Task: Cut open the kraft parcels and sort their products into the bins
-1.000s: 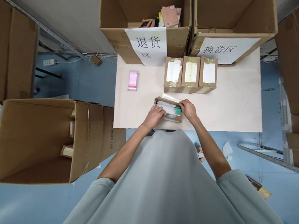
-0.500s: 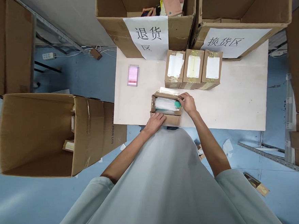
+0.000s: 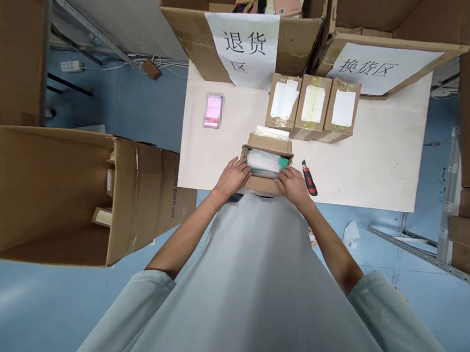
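A small open cardboard box (image 3: pixel 264 184) sits at the near edge of the white table, its front and back flaps folded outward. Inside it lies a clear plastic-wrapped packet (image 3: pixel 260 160) with a green patch at its right end. My left hand (image 3: pixel 234 177) has its fingers curled over the box's near left corner. At the near right corner, the fingers of my right hand (image 3: pixel 293 184) bend over the edge in the same way, close to the packet. Fingertips on both sides are partly hidden. A red and black utility knife (image 3: pixel 309 178) lies just right of my right hand.
Three taped cartons (image 3: pixel 312 109) with labels stand behind the box. Two large cartons with paper signs (image 3: pixel 239 47) line the table's back. A pixelated pink item (image 3: pixel 213 110) lies at left on the table (image 3: pixel 385 154). A big open carton (image 3: pixel 48 195) stands left of the table.
My right hand has come from the box's far right corner to its near right corner. My left hand has shifted left off the front flap. The back flap is folded out, and the knife now shows.
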`<state>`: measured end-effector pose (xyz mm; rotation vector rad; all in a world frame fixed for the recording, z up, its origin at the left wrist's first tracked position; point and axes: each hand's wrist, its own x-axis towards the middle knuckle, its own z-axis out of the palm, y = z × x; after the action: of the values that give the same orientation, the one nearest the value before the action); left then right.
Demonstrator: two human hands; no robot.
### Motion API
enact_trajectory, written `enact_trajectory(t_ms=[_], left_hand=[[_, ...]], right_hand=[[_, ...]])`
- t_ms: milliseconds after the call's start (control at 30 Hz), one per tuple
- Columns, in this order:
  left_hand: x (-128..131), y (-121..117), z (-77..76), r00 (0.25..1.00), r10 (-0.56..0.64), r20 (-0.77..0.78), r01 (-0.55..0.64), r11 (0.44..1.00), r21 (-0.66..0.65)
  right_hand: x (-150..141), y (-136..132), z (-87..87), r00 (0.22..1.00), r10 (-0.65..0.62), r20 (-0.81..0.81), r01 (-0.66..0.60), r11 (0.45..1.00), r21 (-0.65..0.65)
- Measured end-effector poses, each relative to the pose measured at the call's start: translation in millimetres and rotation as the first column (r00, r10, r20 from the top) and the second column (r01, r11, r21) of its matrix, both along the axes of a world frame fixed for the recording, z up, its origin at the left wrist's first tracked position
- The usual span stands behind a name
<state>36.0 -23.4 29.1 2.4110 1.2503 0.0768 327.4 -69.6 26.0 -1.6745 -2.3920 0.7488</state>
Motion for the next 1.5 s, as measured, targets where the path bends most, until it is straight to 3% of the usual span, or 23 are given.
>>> enact_trajectory(t_ms=[267, 400, 567, 733, 933, 1033, 1133, 1300, 1400, 1500], left_hand=[[1, 8, 0.8, 0.991, 0.028, -0.133, -0.037, 0.997, -0.068], [10, 14, 5.2, 0.993, 0.018, -0.115, -0.026, 0.997, -0.067], [41, 29, 9.0, 0.993, -0.043, -0.114, 0.035, 0.997, -0.071], [83, 46, 8.2, 0.967, -0.076, -0.245, 0.047, 0.991, -0.122], [84, 53, 15.8, 0.949, -0.029, -0.315, -0.037, 0.979, -0.201], [76, 47, 28.3, 0.979, -0.001, -0.203, -0.046, 0.972, -0.229], [78, 41, 45.6, 0.999, 0.052, 0.008, -0.049, 0.977, -0.209], [99, 46, 72.3, 0.955, 0.066, 0.29, -0.018, 0.986, -0.163], [102, 56, 78.4, 0.944, 0.047, 0.326, -0.007, 0.992, -0.123], [92, 63, 72.8, 0.97, 0.039, 0.24, -0.01, 0.993, -0.121]], right_hand=[[9, -7, -1.6, 1.0, -0.029, -0.008, 0.029, 0.999, -0.034], [6, -7, 2.8, 0.999, -0.024, -0.026, 0.023, 0.999, -0.027], [0, -3, 7.6, 0.998, -0.056, -0.039, 0.056, 0.998, 0.003], [-3, 1, 10.7, 0.997, -0.072, -0.031, 0.072, 0.997, 0.005], [-1, 2, 14.6, 0.985, -0.152, -0.084, 0.153, 0.988, 0.004], [-4, 3, 20.3, 0.965, -0.243, -0.093, 0.242, 0.97, -0.03], [-9, 7, 31.3, 0.944, -0.316, -0.098, 0.314, 0.949, -0.038], [3, 22, 53.5, 0.918, -0.388, -0.082, 0.393, 0.918, 0.046], [28, 34, 56.0, 0.881, -0.472, -0.045, 0.474, 0.873, 0.118], [59, 43, 44.0, 0.821, -0.571, -0.015, 0.567, 0.811, 0.142]])
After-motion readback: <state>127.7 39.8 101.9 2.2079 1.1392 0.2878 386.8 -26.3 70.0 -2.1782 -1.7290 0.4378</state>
